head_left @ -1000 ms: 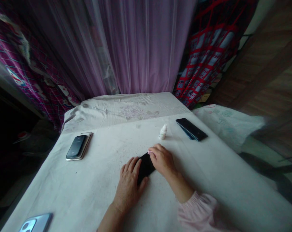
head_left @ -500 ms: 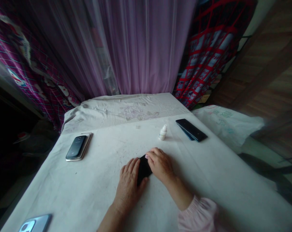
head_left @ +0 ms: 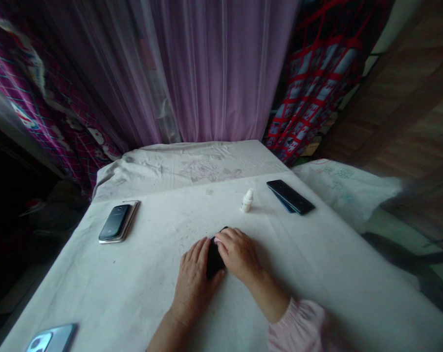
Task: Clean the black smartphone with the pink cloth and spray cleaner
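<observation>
A black phone (head_left: 214,262) lies flat on the white-covered table, partly hidden by both hands. My left hand (head_left: 193,274) grips it along the left side, fingers on the far left edge and thumb at the near end. Over its upper right part, my right hand (head_left: 240,253) is curled with the fingers pressed together on a small pink cloth (head_left: 217,240). Only a bit of that cloth shows at the fingertips, against the phone's surface. Just beyond the right hand stands a small white bottle (head_left: 247,201) with a narrow tip, upright.
Two stacked phones (head_left: 290,196) lie at the right edge of the table (head_left: 163,288). Another stack of phones (head_left: 116,222) is on the left. A light blue phone (head_left: 62,337) sits at the near left corner. Purple curtains (head_left: 221,73) hang behind.
My right hand has slid slightly left and across the phone with the cloth, uncovering the phone's far corner. My left hand stays on the phone almost unmoved.
</observation>
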`<state>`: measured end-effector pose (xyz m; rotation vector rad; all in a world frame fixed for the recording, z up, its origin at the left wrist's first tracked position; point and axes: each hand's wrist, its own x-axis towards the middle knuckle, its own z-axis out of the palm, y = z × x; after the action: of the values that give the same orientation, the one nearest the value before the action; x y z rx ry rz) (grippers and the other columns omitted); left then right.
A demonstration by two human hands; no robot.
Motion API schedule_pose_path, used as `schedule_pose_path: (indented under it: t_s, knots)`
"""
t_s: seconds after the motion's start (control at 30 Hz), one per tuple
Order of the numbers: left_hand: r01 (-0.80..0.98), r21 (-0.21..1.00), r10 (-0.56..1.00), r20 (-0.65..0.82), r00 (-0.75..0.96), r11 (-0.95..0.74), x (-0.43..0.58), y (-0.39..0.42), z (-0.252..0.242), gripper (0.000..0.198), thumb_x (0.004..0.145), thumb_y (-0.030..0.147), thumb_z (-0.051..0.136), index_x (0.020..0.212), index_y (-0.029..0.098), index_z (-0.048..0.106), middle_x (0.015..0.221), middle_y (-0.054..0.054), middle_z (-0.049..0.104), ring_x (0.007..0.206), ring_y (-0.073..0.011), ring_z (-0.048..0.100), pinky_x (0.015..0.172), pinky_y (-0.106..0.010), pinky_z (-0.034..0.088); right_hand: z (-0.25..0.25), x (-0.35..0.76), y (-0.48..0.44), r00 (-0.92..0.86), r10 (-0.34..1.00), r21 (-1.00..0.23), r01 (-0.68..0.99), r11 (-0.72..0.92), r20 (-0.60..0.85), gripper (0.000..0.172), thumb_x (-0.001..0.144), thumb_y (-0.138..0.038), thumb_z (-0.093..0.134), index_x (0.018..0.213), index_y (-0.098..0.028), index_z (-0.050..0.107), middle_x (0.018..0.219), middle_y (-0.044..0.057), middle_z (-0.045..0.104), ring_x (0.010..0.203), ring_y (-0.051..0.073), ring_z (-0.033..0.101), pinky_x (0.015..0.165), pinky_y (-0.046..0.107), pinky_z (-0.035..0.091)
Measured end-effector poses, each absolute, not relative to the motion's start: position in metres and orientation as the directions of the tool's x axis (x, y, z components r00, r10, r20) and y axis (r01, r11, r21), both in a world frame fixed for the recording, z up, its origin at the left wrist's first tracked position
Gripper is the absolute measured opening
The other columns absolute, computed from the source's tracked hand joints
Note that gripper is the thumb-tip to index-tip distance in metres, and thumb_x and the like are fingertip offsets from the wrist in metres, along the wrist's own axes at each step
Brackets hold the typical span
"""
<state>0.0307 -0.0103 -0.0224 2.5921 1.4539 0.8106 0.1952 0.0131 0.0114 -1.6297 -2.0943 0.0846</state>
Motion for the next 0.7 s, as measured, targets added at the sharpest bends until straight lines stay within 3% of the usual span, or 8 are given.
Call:
schedule_pose_path:
  t_s: [0.23,0.5,0.7]
  knots:
    - [0.754,0.331,0.807,0.405,0.430,-0.568,0.029,-0.011,-0.020,0.069,0.082,0.027,0.061,0.144,0.016,0.033,0.136,-0.017,0.056,0.125,-0.0317,0.053,0.099,-0.049,0.044,0.007,0.208,0.018,-0.062,0.917,-0.333,0.920,0.205,0.393,0.016,0.089,-0.014,0.056,0.087,-0.024,0.069,0.088,0.003,0.065,0.083,0.017,0.057,0.072,0.027,0.039]
    - [0.773,0.341,0.829,0.391,0.400,-0.534,0.029,-0.011,-0.024,0.066,0.082,0.024,0.059,0.143,0.018,0.034,0.140,-0.016,0.053,0.127,-0.0313,0.051,0.100,-0.049,0.044,0.008,0.195,0.013,-0.187,0.907,-0.317,0.894,0.316,0.379,0.019,0.086,-0.011,0.057,0.085,-0.025,0.070,0.086,0.002,0.064,0.082,0.016,0.057,0.073,0.026,0.041]
    - [0.770,0.325,0.817,0.403,0.413,-0.549,0.028,-0.009,-0.024,0.069,0.080,0.028,0.063,0.142,0.016,0.035,0.136,-0.017,0.056,0.124,-0.0322,0.053,0.098,-0.049,0.045,0.004,0.209,0.019,-0.077,0.914,-0.317,0.924,0.216,0.399,0.018,0.091,-0.017,0.056,0.088,-0.025,0.071,0.087,0.003,0.066,0.080,0.016,0.059,0.070,0.026,0.041]
